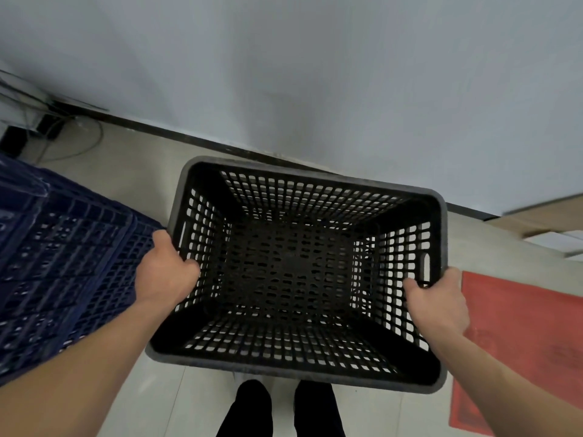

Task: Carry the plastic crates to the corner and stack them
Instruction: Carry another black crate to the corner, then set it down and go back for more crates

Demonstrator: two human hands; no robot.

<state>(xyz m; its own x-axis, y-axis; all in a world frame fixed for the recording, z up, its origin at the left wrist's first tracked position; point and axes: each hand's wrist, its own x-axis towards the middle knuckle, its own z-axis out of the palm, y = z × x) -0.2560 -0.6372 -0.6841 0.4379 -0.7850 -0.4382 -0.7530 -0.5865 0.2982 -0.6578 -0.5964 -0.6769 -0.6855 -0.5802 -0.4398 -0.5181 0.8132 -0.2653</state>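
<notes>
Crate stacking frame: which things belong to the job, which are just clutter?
Job: black crate, gripped at its side rims by the left hand and right hand; blue crates beside it on the left.
Lying about: red mat on the floor at right; cardboard box by the wall; cables by the wall at left.

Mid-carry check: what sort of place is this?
Probably a storeroom or back room: a bare grey wall meets a pale tiled floor, with blue crates at the left and cardboard boxes at the right. The left hand and right hand grip the black crate.
</notes>
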